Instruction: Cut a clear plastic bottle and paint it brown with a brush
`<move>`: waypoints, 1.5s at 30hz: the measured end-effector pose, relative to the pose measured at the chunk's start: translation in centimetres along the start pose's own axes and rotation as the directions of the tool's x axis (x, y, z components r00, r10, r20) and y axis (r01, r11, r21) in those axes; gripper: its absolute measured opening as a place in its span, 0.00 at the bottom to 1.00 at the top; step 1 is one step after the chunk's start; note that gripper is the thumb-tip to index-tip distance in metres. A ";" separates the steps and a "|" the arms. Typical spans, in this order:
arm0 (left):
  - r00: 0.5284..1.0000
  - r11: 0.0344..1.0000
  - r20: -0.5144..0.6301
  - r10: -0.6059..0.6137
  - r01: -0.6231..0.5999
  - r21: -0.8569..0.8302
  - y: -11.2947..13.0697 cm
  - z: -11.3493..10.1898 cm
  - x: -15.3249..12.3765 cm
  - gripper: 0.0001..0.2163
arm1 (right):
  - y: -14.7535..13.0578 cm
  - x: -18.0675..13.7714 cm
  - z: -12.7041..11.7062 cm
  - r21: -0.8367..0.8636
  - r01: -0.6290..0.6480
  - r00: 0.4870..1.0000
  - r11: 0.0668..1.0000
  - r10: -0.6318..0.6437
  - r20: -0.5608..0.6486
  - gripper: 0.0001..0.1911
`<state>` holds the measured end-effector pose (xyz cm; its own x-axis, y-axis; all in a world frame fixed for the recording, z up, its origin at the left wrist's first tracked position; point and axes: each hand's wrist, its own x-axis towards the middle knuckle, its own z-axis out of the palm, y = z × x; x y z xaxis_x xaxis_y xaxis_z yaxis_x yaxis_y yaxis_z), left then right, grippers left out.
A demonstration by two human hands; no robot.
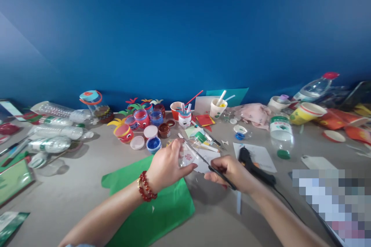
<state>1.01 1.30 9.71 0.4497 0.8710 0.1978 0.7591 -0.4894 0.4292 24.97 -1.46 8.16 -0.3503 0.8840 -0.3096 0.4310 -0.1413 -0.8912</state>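
Note:
In my left hand [167, 163], which wears a red bead bracelet [144, 187], is a clear plastic piece [188, 157] with a red flower drawn on it. Thumb and fingers pinch its left side. My right hand [233, 173] grips black-handled scissors [215, 170], their blades pointing up and left across the plastic piece. Whether the blades touch the plastic or are parted is hard to make out. Beneath my left wrist lies a green sheet [171, 208]. A white paper [207, 156] shows behind the scissors.
Open paint jars [154, 145] and decorated cups [124, 134] stand behind my left hand. A black glue gun [255, 168] with a cord lies right of my right hand. Plastic bottles [55, 131] lie at left; a cut bottle [281, 135] stands at right. A blue wall [185, 34] rises behind.

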 end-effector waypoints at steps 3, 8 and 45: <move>1.000 0.999 -0.015 0.002 -0.003 -0.039 0.0 0.1 0.1 0.28 | 0.1 0.0 -0.1 0.013 0.005 1.000 1.000 -0.006 0.016 0.30; 1.000 0.999 -0.005 -0.006 0.006 -0.033 -0.2 0.3 0.0 0.28 | 0.6 0.2 -0.1 -0.029 0.015 1.000 0.999 -0.014 0.007 0.29; 0.995 0.972 -0.046 0.085 -0.073 0.223 -1.0 -0.5 0.2 0.30 | 0.1 0.4 0.4 -0.338 0.132 0.970 0.932 -0.192 -0.150 0.35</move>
<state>0.10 2.02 9.71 0.4904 0.8274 0.2736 0.8104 -0.5484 0.2062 24.49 -1.31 7.81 -0.2978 0.9513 -0.0797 0.6365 0.1356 -0.7593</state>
